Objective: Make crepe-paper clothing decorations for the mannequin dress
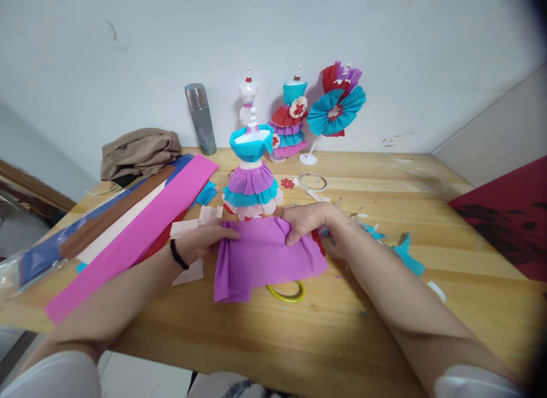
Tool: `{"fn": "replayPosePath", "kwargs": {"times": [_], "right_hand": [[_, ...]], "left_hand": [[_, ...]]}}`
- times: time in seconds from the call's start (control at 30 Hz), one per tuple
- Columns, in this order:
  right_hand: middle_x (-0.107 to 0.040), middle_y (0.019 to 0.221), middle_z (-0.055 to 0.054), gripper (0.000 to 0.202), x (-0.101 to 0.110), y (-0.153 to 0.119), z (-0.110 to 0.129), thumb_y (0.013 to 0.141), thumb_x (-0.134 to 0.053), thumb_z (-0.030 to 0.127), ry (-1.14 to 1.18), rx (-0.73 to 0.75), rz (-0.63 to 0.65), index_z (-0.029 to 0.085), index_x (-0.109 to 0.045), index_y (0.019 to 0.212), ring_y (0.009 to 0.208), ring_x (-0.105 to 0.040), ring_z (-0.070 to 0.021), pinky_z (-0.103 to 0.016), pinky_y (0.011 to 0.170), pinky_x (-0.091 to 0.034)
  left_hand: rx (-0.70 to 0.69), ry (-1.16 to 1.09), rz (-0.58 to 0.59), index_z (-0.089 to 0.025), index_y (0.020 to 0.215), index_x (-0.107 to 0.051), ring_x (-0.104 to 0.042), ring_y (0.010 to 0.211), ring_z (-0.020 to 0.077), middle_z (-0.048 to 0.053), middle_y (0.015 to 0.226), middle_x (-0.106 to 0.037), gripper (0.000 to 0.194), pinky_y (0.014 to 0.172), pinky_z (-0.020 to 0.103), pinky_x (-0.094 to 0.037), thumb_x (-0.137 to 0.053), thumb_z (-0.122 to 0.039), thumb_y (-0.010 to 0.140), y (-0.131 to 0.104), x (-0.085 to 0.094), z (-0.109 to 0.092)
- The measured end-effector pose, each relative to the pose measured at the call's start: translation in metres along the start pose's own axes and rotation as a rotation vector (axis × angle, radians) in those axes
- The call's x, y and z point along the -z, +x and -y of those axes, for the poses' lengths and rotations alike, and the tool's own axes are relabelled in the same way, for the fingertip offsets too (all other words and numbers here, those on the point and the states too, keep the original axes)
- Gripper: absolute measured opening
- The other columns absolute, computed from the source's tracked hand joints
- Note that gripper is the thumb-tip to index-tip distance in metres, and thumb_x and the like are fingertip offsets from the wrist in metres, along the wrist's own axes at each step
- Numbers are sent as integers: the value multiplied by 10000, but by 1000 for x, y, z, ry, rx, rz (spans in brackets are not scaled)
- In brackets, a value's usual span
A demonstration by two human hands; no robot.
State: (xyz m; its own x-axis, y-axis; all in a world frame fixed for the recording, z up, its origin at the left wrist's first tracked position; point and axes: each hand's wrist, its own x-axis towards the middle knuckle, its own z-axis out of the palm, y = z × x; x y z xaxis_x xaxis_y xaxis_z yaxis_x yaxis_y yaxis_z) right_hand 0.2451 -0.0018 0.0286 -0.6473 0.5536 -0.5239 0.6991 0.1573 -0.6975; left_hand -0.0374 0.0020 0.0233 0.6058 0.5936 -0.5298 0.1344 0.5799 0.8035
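Note:
Between my two hands a piece of purple crepe paper (265,258) is stretched out, folded at its left end. My left hand (207,238), with a black band on the wrist, pinches its left upper edge. My right hand (305,218) grips the upper right part, thumb in front and the other fingers behind the paper. Just beyond the paper stands a small dress form (253,135) wearing a blue crepe-paper top and a tiered skirt (252,187) of purple, blue and pale pink. A yellow ring (287,298) lies partly under the paper.
At left lie long crepe-paper strips (149,215), a brown cloth (141,150) and a grey flask (200,118). Dressed forms (293,118) stand along the wall beside a blue paper fan flower (335,112). Blue scraps (408,255) and a tape roll (313,182) lie at right.

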Motion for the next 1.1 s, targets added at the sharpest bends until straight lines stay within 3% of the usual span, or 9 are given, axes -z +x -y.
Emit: {"fn": "replayPosePath", "kwargs": {"times": [0.2,0.43,0.6,0.7,0.8,0.9,1.0,1.1], "right_hand": [[-741,1135,-94,558,-1,0,3,709,-769,417,37,77,-103,109,-688,1168,1052,-667,-254,-312,922,-511],[-754,1037,-89,435,-1,-2,7,770,-723,473,160,131,-156,116,-735,1018,958,-672,-228,-309,870,-526],[-745,1009,-87,495,1,0,-3,735,-744,519,164,94,-96,104,-731,1005,890,-672,-220,-324,838,-533],[-736,944,-64,461,0,-2,1,740,-734,498,135,109,-45,104,-724,980,831,-654,-200,-294,771,-526],[-697,872,-25,361,-6,-4,24,781,-690,424,27,164,-45,116,-704,969,755,-598,-155,-250,701,-480],[-568,677,23,220,-21,-2,58,807,-628,350,-114,159,-84,147,-637,723,632,-492,-118,-234,583,-395],[-499,669,40,187,-39,4,85,811,-612,319,-79,161,-227,169,-578,705,618,-442,-106,-236,562,-352],[-536,762,38,122,-50,9,97,788,-631,284,42,261,-215,177,-573,782,669,-457,-102,-227,584,-363]], "left_hand": [[-39,-52,-89,-148,999,-752,-723,861,234,94,916,-769,395,738,287,-569,-873,-193,626,4,0,6],[-130,-242,-182,-137,902,-770,-692,792,186,79,920,-772,266,759,283,-557,-823,-137,642,4,-7,7],[-147,-243,-225,-147,833,-761,-678,747,168,58,863,-768,204,728,272,-536,-786,-66,648,2,-8,5],[-102,-191,-172,-139,874,-760,-693,790,187,76,894,-767,251,778,295,-542,-813,-81,635,1,-6,5],[-44,-151,-80,-128,943,-757,-703,844,207,101,932,-764,327,832,317,-545,-874,-183,643,-3,-7,7],[-97,-101,33,-145,992,-753,-704,866,208,101,967,-758,362,849,324,-543,-876,-328,705,-12,-16,11],[-151,-17,142,-151,1056,-751,-701,915,213,106,1025,-752,417,845,302,-536,-851,-402,738,-21,-26,12],[-182,52,178,-156,1116,-743,-694,980,224,109,1080,-746,430,856,289,-528,-837,-371,756,-25,-30,11]]}}
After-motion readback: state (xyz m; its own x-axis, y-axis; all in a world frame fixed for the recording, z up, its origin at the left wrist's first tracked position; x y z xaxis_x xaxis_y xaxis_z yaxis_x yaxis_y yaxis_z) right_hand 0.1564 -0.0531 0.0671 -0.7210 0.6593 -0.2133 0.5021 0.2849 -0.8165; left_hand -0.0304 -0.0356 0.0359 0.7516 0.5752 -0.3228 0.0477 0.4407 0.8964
